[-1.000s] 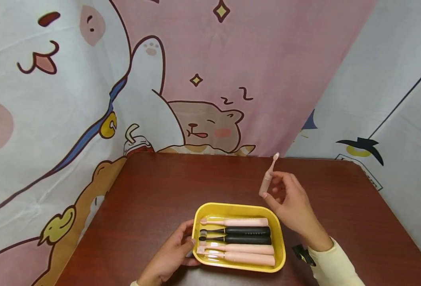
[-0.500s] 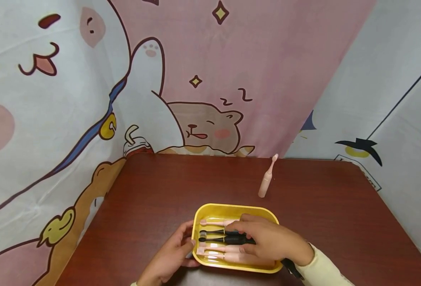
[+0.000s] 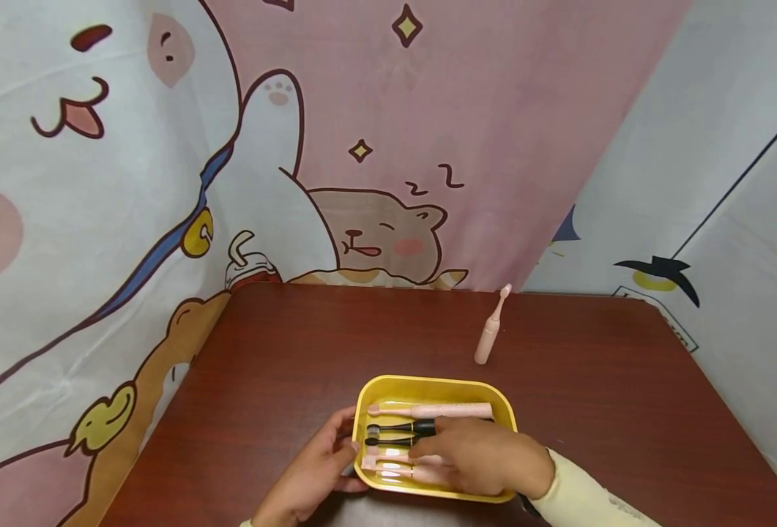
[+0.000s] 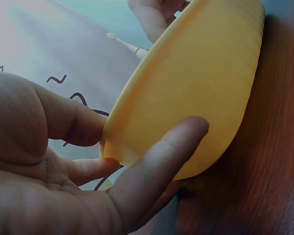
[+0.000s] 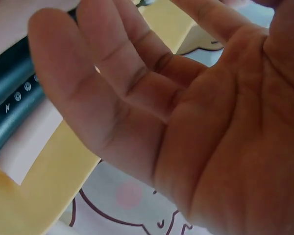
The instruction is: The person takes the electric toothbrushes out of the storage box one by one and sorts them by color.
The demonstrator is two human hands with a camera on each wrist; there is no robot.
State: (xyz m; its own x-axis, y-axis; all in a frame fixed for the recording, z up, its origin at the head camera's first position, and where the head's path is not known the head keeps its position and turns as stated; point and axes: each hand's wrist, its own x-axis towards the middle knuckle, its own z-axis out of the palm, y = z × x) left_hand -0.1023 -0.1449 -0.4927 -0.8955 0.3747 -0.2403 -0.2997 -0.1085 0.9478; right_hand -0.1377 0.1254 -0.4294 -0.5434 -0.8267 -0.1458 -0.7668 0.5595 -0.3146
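In the head view a yellow tray (image 3: 441, 379) holds several electric toothbrushes lying side by side. My left hand (image 3: 318, 461) grips its left end, thumb at the rim; in the left wrist view fingers press the yellow wall (image 4: 201, 83). Over the tray's right part, my right hand (image 3: 483, 454) reaches down to the handles and hides much of them. Black toothbrushes (image 3: 395, 427) lie in the middle, a pink toothbrush (image 3: 441, 410) at the far side, and more pink at the near side. The right wrist view shows loosely bent fingers beside a black handle (image 5: 12, 105), holding nothing visible.
A pink electric toothbrush (image 3: 489, 337) stands upright on the dark red-brown table (image 3: 335, 344), beyond the tray. Cartoon-printed cloth (image 3: 493, 132) hangs behind the table and along its sides.
My right hand has let go of the pink toothbrush, which now stands alone on the table. The hand has moved down over the tray, then slightly nearer. My left hand stays put.
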